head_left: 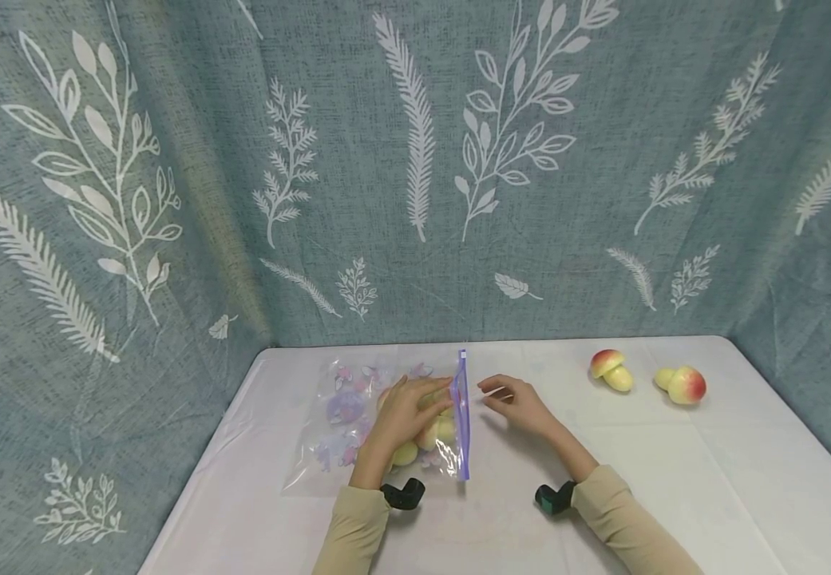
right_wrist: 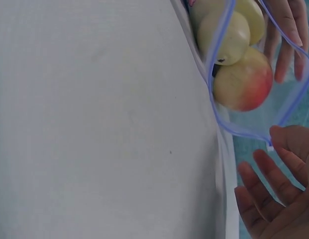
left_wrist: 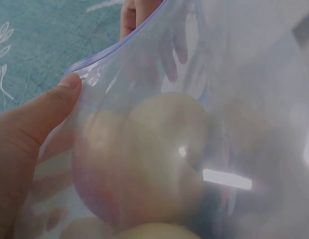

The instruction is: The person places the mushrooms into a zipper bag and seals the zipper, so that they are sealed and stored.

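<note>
A clear zip bag [head_left: 307, 471] with a purple rim [head_left: 464, 431] lies on the table, its mouth facing right. Inside, yellow toy mushrooms with red-tinged caps [right_wrist: 246, 82] bulge near the opening. Over the bag's top lies my left hand [head_left: 404, 411]; its thumb [left_wrist: 59, 99] is at the rim, its fingers show through the plastic, and it holds the bag. To the right of the mouth, my right hand [head_left: 523, 406] holds nothing, fingers spread. Its thumb tip [right_wrist: 278, 134] overlaps the rim's far corner in the right wrist view.
Two more toy mushrooms, one [head_left: 611, 370] upright-capped and one [head_left: 682, 385] on its side, lie at the table's back right. A white cloth covers the table [head_left: 674, 479]. Behind it hangs a blue-green curtain [head_left: 386, 160] with white leaves.
</note>
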A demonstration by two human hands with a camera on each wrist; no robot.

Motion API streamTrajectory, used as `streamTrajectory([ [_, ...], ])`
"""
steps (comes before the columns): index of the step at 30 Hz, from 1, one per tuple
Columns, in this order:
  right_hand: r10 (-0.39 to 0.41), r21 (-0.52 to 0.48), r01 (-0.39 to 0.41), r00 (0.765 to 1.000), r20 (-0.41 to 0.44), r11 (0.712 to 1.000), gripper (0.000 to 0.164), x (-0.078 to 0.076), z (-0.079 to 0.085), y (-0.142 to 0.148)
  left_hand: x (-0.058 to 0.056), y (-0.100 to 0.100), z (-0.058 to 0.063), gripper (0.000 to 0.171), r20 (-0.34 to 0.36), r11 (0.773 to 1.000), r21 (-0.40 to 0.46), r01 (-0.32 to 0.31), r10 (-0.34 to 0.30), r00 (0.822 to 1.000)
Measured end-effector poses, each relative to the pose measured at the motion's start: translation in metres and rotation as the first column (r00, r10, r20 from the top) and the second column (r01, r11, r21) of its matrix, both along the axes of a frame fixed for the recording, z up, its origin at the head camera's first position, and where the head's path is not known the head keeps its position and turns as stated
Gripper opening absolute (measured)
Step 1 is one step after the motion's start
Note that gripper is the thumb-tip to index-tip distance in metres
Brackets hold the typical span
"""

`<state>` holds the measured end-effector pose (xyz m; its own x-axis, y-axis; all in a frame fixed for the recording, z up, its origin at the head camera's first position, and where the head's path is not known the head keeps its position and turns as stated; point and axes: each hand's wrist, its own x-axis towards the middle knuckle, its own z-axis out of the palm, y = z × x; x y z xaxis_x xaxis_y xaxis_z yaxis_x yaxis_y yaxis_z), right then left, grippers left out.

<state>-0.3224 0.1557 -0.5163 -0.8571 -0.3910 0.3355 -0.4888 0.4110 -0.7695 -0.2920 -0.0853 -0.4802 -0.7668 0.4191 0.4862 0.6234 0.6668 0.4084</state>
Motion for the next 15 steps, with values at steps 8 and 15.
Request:
streamTrajectory([
  [8,-0.006,0.006,0.006,1.000,-0.024,1.000,0.026,-0.002,0.003,0.006,-0.001,-0.001,-0.002,0.039,-0.008,1.000,-0.001,-0.005,0.005,1.000],
  [15,-0.055,0.020,0.055,0.998,-0.039,0.998,0.024,0.000,0.006,0.011,-0.001,-0.002,-0.002,0.039,-0.003,1.000,-0.003,-0.005,0.005,1.000],
])
